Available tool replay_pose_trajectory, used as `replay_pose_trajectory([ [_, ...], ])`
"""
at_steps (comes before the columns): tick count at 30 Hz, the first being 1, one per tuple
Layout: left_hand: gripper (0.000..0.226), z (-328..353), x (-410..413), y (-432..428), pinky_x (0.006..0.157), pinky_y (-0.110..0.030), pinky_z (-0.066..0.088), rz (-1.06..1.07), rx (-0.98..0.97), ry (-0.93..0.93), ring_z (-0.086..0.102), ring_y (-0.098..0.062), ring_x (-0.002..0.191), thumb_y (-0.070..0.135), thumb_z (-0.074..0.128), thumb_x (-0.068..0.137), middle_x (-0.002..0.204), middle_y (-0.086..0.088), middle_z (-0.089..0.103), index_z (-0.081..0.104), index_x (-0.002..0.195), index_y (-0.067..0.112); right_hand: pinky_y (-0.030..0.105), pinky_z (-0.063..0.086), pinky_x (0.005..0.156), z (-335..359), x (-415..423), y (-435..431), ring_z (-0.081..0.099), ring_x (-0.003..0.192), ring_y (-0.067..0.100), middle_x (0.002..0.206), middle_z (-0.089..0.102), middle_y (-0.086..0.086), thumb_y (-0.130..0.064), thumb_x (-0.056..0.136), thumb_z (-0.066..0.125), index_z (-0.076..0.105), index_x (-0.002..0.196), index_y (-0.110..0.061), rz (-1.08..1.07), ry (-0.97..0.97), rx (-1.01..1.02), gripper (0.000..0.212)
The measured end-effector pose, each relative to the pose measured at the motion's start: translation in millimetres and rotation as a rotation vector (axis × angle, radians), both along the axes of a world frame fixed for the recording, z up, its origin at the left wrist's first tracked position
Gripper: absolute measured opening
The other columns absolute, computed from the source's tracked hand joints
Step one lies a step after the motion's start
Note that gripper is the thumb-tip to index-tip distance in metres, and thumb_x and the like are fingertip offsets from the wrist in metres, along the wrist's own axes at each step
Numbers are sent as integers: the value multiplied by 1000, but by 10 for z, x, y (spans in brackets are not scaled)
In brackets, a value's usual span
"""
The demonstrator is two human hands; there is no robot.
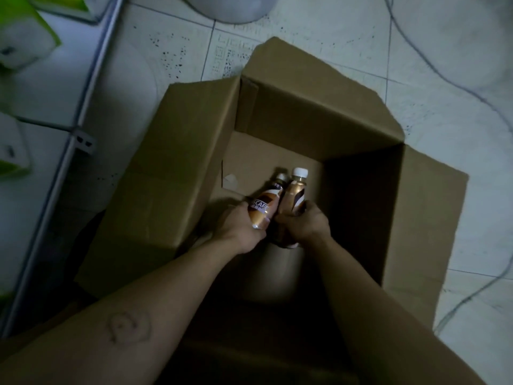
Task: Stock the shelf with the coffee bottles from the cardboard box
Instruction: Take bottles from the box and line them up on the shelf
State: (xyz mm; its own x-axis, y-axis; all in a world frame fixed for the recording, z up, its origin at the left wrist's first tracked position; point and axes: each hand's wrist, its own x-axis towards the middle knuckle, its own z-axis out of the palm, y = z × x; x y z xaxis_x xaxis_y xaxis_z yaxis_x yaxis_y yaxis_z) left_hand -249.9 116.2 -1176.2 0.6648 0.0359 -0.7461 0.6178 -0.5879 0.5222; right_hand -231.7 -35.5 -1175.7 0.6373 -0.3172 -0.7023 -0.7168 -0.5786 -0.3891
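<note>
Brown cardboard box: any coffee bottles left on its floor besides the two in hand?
No: the brown cardboard box shows bare floor around the two white-capped coffee bottles, one in the left hand, one in the right hand.

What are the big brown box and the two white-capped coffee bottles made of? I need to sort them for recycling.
The big brown open box looks like matte corrugated cardboard, going by its creased fold-out flaps. The two white-capped coffee bottles, one in the left hand and one in the right hand, seem plastic: glossy printed sleeves, moulded screw caps. The dim light leaves that open.
</note>
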Motion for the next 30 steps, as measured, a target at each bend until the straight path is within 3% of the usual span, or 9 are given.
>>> replay_pose_trajectory([
  [6, 62, 472, 8, 71, 80, -29, 44, 67, -220, -68, 55, -16, 94, 24, 80, 71, 112, 3, 60, 50, 125, 20, 38, 57, 81, 548, -22, -135, 65, 90, 17, 102, 67, -2, -27, 68, 84, 59, 115, -22, -152, -103, 199, 54],
  [10, 74, 1125, 146, 58, 95, -40, 45, 31, -259, -242, 58, -19, 104, 20, 83, 66, 119, 0, 61, 45, 129, 19, 36, 57, 81, 1231, -45, -204, 68, 90, 17, 101, 70, 0, -22, 68, 84, 60, 115, -19, -144, -220, 325, 53],
  [13, 70, 1666, 205, 140, 96, -41, 46, -18, -311, -361, 60, -17, 103, 19, 83, 65, 115, 1, 62, 47, 126, 21, 42, 56, 87, 1841, -74, -176, 70, 94, 20, 104, 72, 3, -24, 68, 85, 61, 115, -18, -82, -341, 367, 53],
  [18, 58, 2636, 138, 394, 86, -31, 50, -26, -333, -561, 62, -7, 95, 35, 84, 65, 100, 17, 63, 49, 112, 31, 39, 59, 83, 2878, -146, -2, 72, 88, 16, 100, 73, 0, -19, 69, 85, 63, 109, -22, 47, -555, 431, 45],
  [24, 63, 3764, -244, 748, 84, -42, 54, -7, -287, -728, 65, -13, 93, 36, 85, 63, 105, 5, 67, 53, 115, 23, 42, 60, 79, 3939, -500, 325, 72, 85, 16, 95, 72, -3, -29, 65, 87, 60, 103, -33, 183, -751, 431, 47],
  [28, 73, 4486, -510, 1029, 81, -29, 55, -35, -229, -857, 64, -6, 93, 34, 88, 59, 107, 6, 67, 54, 122, 20, 48, 58, 82, 4526, -758, 546, 69, 94, 20, 102, 70, -1, -28, 68, 86, 59, 113, -29, 252, -859, 480, 52],
  [30, 69, 4824, -655, 1175, 68, -13, 50, -31, -177, -952, 62, 6, 84, 33, 89, 57, 100, 11, 67, 57, 117, 21, 49, 57, 85, 4827, -856, 684, 67, 99, 22, 106, 68, -2, -28, 69, 85, 58, 116, -29, 283, -916, 520, 55],
])
